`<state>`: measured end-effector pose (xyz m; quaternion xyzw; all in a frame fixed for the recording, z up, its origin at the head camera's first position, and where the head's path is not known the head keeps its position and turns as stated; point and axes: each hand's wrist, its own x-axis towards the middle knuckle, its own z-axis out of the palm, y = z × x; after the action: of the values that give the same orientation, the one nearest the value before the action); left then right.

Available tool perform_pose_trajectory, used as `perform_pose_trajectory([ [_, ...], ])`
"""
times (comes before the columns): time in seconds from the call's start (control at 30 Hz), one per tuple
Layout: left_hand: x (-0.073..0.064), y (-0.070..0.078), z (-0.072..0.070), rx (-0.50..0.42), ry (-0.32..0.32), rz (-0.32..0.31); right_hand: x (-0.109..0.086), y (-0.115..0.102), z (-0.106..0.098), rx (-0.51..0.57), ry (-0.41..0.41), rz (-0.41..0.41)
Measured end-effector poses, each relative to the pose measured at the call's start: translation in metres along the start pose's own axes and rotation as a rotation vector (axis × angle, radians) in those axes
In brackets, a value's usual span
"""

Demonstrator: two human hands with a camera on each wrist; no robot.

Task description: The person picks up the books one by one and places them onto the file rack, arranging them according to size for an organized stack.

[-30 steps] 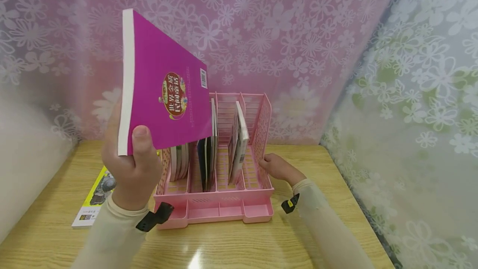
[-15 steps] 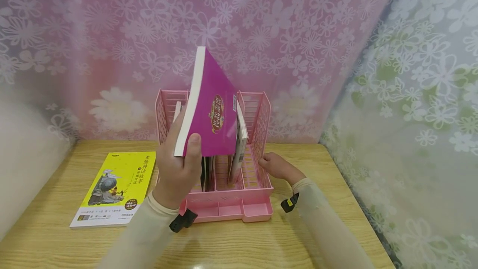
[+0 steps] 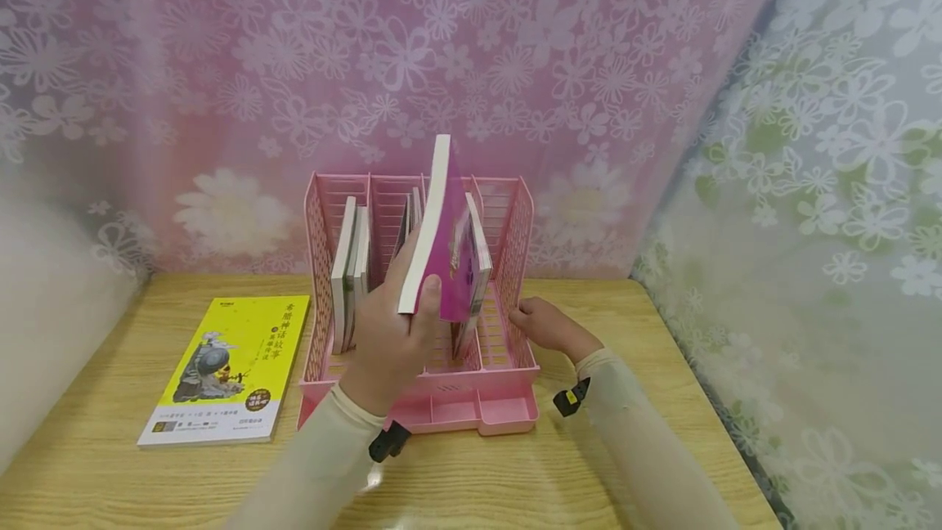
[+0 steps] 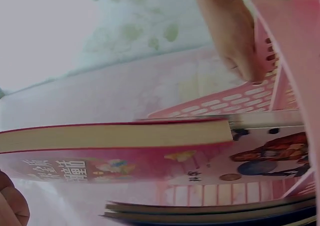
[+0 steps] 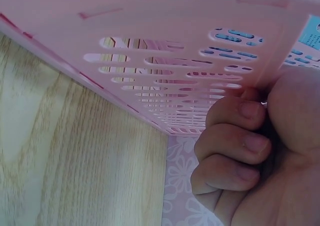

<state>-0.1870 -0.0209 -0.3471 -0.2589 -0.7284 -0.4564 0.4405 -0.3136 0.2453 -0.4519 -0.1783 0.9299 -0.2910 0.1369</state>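
Observation:
My left hand [image 3: 388,343] grips a thick magenta paperback book [image 3: 446,268] by its lower end, thumb on the near cover. The book is tilted above the third compartment of a pink plastic book rack [image 3: 508,383], beside a thin upright book [image 3: 477,293] standing there. In the left wrist view the held book [image 4: 115,137] lies close along a book with a picture cover [image 4: 270,153]. My right hand [image 3: 553,329] holds the edge of the rack's right side wall [image 3: 517,268], fingers curled in the right wrist view. The held book's far end is partly hidden.
White-edged books [image 3: 344,276] stand in the rack's left compartment, darker thin ones [image 3: 406,223] in the second. A yellow book [image 3: 235,366] lies flat left of the rack on the wooden table [image 3: 471,481]. A flowered curtain [image 3: 441,47] hangs behind.
My left hand has carried the magenta book rightward and lower, from the rack's left side to over the third compartment, turning it more edge-on. The yellow book is uncovered. My right hand stays put.

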Motion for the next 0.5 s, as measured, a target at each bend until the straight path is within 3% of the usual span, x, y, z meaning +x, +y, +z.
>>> perform_pose_trajectory([
  [0.3, -0.017, -0.012, 0.021, 0.119, -0.041, -0.023, -0.001, -0.002, -0.001, 0.024, 0.003, -0.017],
  [0.5, -0.026, -0.020, 0.031, 0.153, -0.131, -0.118, 0.000, -0.001, 0.000, 0.023, -0.006, -0.014],
])
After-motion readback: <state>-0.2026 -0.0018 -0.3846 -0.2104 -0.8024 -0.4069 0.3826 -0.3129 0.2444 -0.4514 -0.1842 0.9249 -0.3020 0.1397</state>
